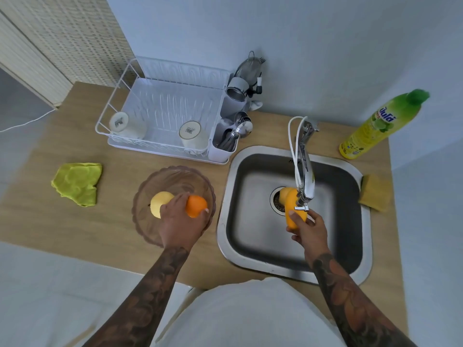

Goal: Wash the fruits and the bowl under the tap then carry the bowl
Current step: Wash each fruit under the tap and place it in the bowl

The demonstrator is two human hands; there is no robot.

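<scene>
Both hands are busy: the right hand (304, 227) pinches a yellow fruit (292, 209) over the sink (250, 246), right under the tap (304, 176), and the left hand (180, 221) curls round an orange (196, 206) in the bowl (172, 181), beside a pale fruit (159, 202). No water shows yet, I think. Best to turn it on and roll the fruit slowly, holding tight because wet fruit slips.

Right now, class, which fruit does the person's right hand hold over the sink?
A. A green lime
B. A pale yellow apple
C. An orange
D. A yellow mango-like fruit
D: the right hand grips a yellow mango-like fruit under the tap above the sink, while the orange sits in the bowl under the left hand.
</scene>
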